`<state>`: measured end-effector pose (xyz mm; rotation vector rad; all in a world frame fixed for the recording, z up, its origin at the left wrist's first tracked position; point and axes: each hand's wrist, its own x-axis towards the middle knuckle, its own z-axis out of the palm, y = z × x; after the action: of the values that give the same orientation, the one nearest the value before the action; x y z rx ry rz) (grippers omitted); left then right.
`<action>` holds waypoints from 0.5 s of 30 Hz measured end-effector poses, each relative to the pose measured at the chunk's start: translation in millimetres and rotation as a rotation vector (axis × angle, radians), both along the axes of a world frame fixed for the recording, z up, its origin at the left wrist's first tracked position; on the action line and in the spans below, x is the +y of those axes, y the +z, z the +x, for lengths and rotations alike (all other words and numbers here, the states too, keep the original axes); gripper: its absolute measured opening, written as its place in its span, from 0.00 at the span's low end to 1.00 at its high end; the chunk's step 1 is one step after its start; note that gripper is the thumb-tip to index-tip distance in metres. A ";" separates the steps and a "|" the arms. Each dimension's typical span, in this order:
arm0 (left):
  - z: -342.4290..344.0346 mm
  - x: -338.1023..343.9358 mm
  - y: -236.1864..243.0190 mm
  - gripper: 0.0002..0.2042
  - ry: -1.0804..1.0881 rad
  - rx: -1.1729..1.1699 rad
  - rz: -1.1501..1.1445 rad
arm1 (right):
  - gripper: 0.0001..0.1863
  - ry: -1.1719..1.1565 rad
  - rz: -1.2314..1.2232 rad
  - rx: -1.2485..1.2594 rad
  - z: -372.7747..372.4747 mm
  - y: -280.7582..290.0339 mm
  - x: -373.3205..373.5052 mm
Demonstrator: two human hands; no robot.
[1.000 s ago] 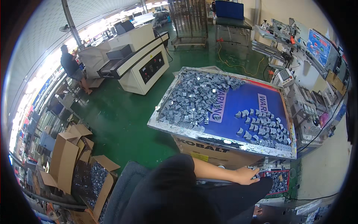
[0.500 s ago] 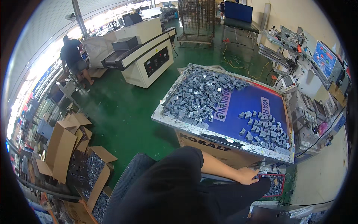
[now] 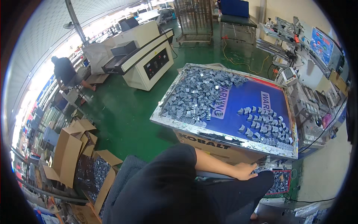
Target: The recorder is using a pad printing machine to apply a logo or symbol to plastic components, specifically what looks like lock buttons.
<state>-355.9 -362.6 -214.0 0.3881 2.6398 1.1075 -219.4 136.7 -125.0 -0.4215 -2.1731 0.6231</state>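
My left hand point(image 3: 244, 171) rests at my black-clad knee point(image 3: 266, 182), palm down and holding nothing, with its fingers slightly apart. The bare forearm reaches it from a short black sleeve. My right hand is out of the picture. Just beyond the left hand stands a table topped by a blue board with a worn, paint-smeared frame point(image 3: 223, 139). A large heap of small curved grey pieces point(image 3: 194, 91) covers the board's left part. More of these grey pieces point(image 3: 266, 125) lie spaced in rough rows at its near right.
A red-rimmed tray point(image 3: 280, 183) of small pieces sits low beside my knee. Open cardboard cartons point(image 3: 67, 160) stand at left, near my mesh chair back point(image 3: 125, 173). Beyond are a cream conveyor machine point(image 3: 149, 67), a wire rack point(image 3: 194, 22), bench machinery point(image 3: 287, 48) and another person point(image 3: 65, 71).
The view has shifted slightly. My left hand stays by the knee, its fingers a little more spread. The other person has gone from standing to a lower, seated-looking posture.
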 end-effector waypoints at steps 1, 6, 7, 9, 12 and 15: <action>0.3 -0.2 0.4 0.24 -0.002 0.000 0.015 | 0.23 0.000 0.000 -0.002 -2.5 -0.6 -5.8; 0.5 6.8 5.6 0.23 -0.107 0.283 0.034 | 0.22 -0.094 0.039 -0.027 34.7 3.6 -5.2; 4.9 1.3 4.4 0.22 -0.156 0.356 0.083 | 0.22 -0.131 0.049 -0.037 51.7 7.3 -3.6; 6.4 2.9 0.2 0.22 -0.260 0.398 0.193 | 0.22 -0.217 0.073 -0.034 78.4 17.0 1.1; 2.3 62.3 20.5 0.20 -0.373 0.259 0.457 | 0.21 -0.486 0.115 -0.025 141.6 27.5 12.0; 11.3 104.9 63.1 0.21 -0.342 0.231 0.639 | 0.26 -0.256 0.269 -0.105 125.6 36.6 13.0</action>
<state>-344.6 -257.7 -150.9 1.0968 2.1955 1.8422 -93.8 149.7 -88.3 -0.5844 -2.2154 0.1675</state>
